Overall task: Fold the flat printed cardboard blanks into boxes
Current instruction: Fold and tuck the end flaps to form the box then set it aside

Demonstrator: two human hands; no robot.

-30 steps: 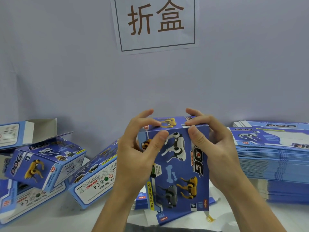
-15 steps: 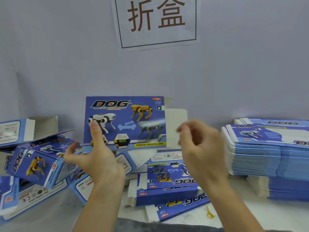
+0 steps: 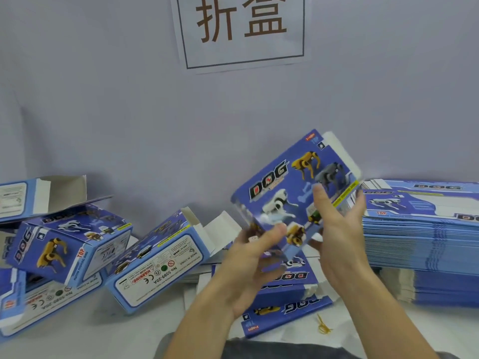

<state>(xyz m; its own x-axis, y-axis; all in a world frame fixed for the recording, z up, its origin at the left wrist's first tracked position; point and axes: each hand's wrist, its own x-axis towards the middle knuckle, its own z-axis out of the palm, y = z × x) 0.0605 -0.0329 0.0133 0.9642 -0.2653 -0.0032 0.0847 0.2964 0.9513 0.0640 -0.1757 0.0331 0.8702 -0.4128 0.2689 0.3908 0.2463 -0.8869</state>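
Blue printed "DOG" box [image 3: 293, 193], tilted, raised above loose flat blanks [image 3: 285, 309]; tall blank stack [image 3: 420, 237] at right.

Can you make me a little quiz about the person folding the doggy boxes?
1. True or false: the blue box the hands are holding is lying flat on the table.
2. Which side of the picture has the tall stack of flat blanks? A) left B) right C) in the middle
3. Fill in: the big word printed on the held box is ____.

Key
1. False. The left hand and the right hand hold it tilted up in the air.
2. B. The folded boxes are piled on the left.
3. DOG.
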